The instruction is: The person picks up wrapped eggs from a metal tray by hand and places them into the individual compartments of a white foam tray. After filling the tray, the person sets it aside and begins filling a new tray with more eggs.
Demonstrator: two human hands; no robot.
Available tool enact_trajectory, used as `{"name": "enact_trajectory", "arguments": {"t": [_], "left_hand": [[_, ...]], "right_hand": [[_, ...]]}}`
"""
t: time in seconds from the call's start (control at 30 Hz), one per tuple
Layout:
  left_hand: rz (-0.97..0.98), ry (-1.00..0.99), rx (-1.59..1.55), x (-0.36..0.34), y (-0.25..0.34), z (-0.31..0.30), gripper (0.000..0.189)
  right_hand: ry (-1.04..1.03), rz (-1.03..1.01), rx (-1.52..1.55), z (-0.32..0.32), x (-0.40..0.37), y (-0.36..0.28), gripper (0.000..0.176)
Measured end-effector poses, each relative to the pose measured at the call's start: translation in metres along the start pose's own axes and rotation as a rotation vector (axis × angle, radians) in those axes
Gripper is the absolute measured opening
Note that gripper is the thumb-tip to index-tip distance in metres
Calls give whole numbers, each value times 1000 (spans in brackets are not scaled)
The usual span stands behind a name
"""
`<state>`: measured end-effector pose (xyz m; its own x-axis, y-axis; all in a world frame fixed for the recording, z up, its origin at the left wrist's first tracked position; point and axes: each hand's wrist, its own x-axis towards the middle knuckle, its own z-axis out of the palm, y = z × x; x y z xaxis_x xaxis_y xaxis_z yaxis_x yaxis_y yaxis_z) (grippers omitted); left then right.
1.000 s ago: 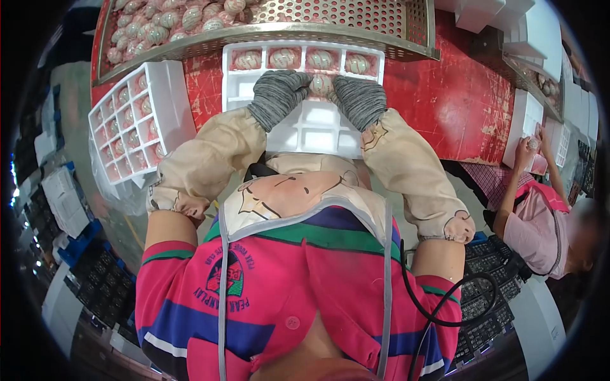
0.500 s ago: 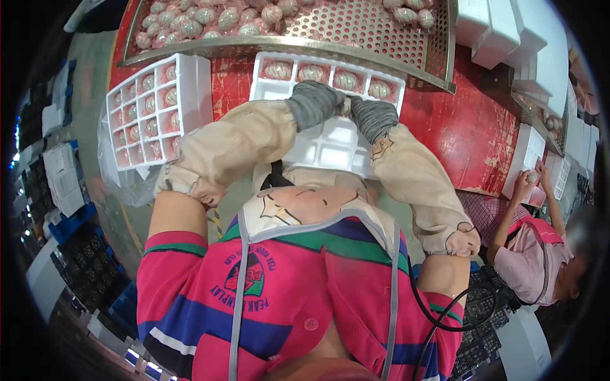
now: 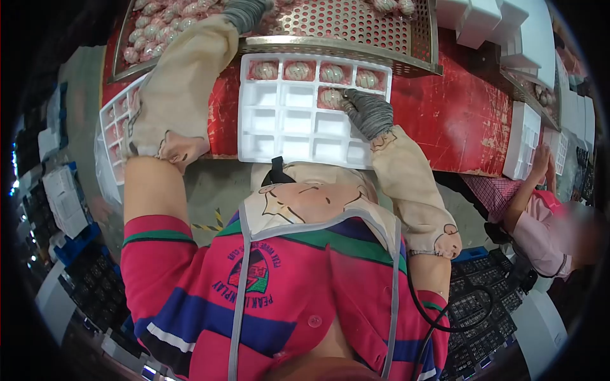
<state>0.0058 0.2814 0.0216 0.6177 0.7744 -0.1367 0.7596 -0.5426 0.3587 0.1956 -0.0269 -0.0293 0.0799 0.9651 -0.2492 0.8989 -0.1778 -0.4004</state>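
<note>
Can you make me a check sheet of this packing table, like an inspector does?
Surface: red table, paint worn in patches.
Job's things: white tray with five round wrapped items, other pockets bare; metal bin with holes holds more.
Clutter: filled tray at the left, partly behind the arm; stacked white trays at the far right.
Hands: left hand in the bin, gloved; right hand touches an item in the tray's second row.
Cables: black cable loops by the person's shirt.
Surroundings: another person at the right; black crates on the floor.
</note>
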Motion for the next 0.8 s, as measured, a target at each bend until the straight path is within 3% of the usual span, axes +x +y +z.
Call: {"name": "enact_trajectory", "arguments": {"t": [0.07,0.1,0.13,0.17,0.23,0.3,0.4,0.47,0.5,0.57,0.73,0.8], "left_hand": [[-144,60,-845,-15,3,-18,26],[-179,94,-1055,-29,4,-23,27],[45,362,-545,-44,11,-32,28],[40,360,-542,-64,20,-36,28],[122,66,-1218,-105,44,-37,23],[-89,-151,-1228,-133,42,17,25],[-325,-189,-1358,-160,55,92,31],[-357,-221,-1094,-163,64,88,35],[-357,-218,-1100,-164,62,92,35],[-2,177,-552,-168,51,101,43],[178,141,-405,-182,48,84,45],[136,0,-99,-183,46,80,45]], "right_hand": [[194,-91,105,5,-7,8,32],[191,-91,110,4,-10,11,32],[200,-60,153,3,-12,15,30],[207,-29,197,3,-13,16,27],[204,5,305,-12,-20,2,27],[274,-36,515,-14,-22,-10,25],[225,-144,360,-25,-13,-39,27],[172,-175,296,-29,0,-55,36],[46,-135,182,-30,8,-61,40],[-137,-152,44,-26,27,-66,46],[-104,-303,-86,-5,43,-62,30],[-104,-361,-248,-3,50,-66,24]]}}
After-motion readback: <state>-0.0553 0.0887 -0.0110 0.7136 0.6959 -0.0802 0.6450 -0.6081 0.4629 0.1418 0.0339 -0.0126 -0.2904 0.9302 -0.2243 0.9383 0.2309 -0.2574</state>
